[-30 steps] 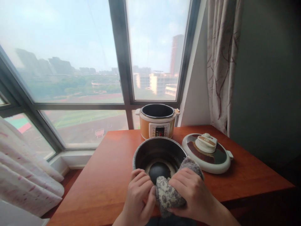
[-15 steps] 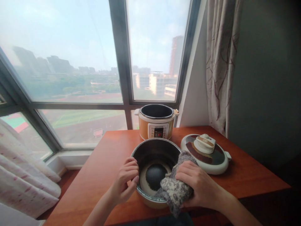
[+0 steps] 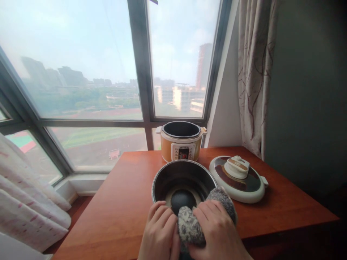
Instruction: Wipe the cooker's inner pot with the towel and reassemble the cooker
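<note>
A dark-lined inner pot (image 3: 187, 173) of an electric pressure cooker stands on the table, its mouth facing up. My left hand (image 3: 160, 231) is closed over the pot's near-left rim, fingers curled together at the edge. A grey-and-cream patterned cloth (image 3: 189, 226) is bunched in my right hand (image 3: 218, 229), which presses it over the near-right rim. One end of the cloth sticks out past the knuckles on the right. The two hands sit close together, hiding the pot's near wall.
Behind the pot stands the yellow-and-white cooker body (image 3: 181, 142), open at the top. The white lid (image 3: 238, 180) lies to the right on the brown table (image 3: 114, 209). Windows (image 3: 89, 72) rise behind, with curtains (image 3: 252, 79) at both sides.
My left hand has come down from the pot's left rim to its near edge. My right hand and the cloth have shifted slightly, closer to the left hand.
</note>
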`<state>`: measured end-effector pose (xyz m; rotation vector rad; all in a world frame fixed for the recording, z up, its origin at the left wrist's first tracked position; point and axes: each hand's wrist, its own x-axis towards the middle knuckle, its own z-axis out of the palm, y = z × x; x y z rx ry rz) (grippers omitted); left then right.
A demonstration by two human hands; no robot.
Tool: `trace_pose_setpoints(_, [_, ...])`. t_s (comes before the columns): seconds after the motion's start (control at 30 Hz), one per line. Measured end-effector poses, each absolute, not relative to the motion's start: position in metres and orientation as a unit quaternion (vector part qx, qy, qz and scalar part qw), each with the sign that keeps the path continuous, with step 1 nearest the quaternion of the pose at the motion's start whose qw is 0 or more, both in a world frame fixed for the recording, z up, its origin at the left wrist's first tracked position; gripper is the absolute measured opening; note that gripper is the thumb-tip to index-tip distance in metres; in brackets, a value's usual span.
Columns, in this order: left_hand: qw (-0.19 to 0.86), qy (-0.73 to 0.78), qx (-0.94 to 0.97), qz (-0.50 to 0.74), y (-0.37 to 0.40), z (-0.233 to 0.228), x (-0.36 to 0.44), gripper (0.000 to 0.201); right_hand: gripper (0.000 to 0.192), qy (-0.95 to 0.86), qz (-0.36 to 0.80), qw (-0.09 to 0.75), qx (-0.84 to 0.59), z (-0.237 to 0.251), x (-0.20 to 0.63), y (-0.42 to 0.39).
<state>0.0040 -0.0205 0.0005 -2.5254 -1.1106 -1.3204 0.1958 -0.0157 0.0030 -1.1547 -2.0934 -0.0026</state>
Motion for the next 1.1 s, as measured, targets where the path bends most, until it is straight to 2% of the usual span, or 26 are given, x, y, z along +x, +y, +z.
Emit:
trace_pose_setpoints(0.13, [0.003,-0.361,-0.831,-0.423,-0.017,0.002,0.000,0.017,0.033,-0.812,-0.030,0.394,-0.429,-0.001,0.189,-0.017])
trace_pose_setpoints(0.23, [-0.020,-0.345,-0.836,-0.425,-0.011,0.002,-0.006,0.017,0.033,-0.840,-0.034,0.381,-0.385,0.001,0.197,-0.013])
trace_pose_setpoints(0.5, [-0.077,-0.285,-0.823,-0.485,0.027,0.000,-0.034,0.028,0.052,-0.916,0.037,0.281,-0.284,0.013,0.238,0.010])
trace_pose_setpoints(0.67, [-0.112,-0.269,-0.835,-0.466,0.049,0.004,-0.049,0.032,0.059,-0.911,0.049,0.299,-0.280,0.014,0.260,0.027])
trace_pose_setpoints(0.97, [-0.017,-0.313,-0.827,-0.466,0.039,-0.003,-0.050,0.026,0.051,-0.876,0.010,0.358,-0.323,0.009,0.246,0.016])
trace_pose_setpoints(1.1, [0.005,-0.317,-0.855,-0.410,0.024,0.004,-0.034,0.021,0.049,-0.855,-0.014,0.376,-0.357,0.008,0.229,0.005])
